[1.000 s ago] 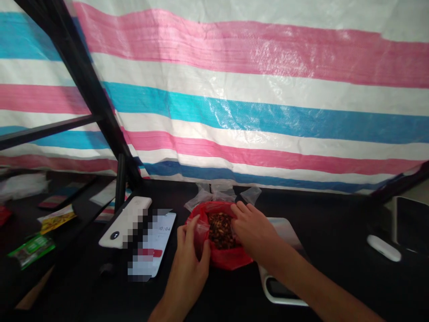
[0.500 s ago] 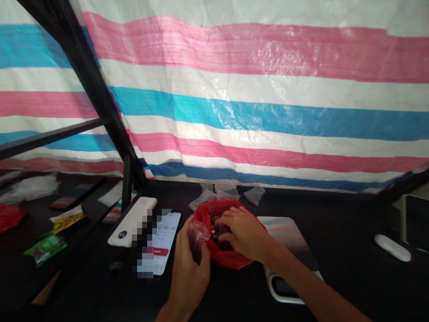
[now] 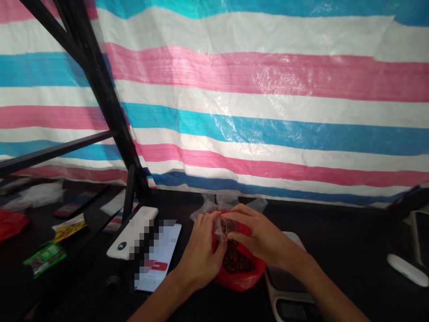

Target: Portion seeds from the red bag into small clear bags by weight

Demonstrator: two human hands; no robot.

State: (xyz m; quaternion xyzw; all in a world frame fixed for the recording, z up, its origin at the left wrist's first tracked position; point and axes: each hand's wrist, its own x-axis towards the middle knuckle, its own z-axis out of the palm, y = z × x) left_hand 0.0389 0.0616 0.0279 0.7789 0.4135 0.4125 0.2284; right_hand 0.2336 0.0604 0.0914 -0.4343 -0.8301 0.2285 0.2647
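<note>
A red plastic bag (image 3: pixel 241 282) stands open between my hands, with a heap of small reddish-brown pieces (image 3: pixel 236 259) inside; I cannot tell their kind. My left hand (image 3: pixel 203 255) is closed on a small clear plastic bag (image 3: pixel 219 227), holding it above the red bag's left side. Opposite it, my right hand (image 3: pixel 259 230) grips a small clear cup (image 3: pixel 229 225) with brown contents, tilted at the mouth of the clear bag. Fingers partly hide both the cup and the clear bag's opening.
A white kitchen scale (image 3: pixel 273 293) sits right of the red bag, partly under my right forearm. To the left lie a phone (image 3: pixel 162 250) and a white power bank (image 3: pixel 140 228). Behind are clear bags (image 3: pixel 204 205). Snack packets (image 3: pixel 45 258) lie far left, a white mouse-like object (image 3: pixel 407 269) far right.
My right hand has come up out of the pieces with the clear cup and moved to the clear bag. My left hand has shifted right, over the red bag. The view has tilted up slightly.
</note>
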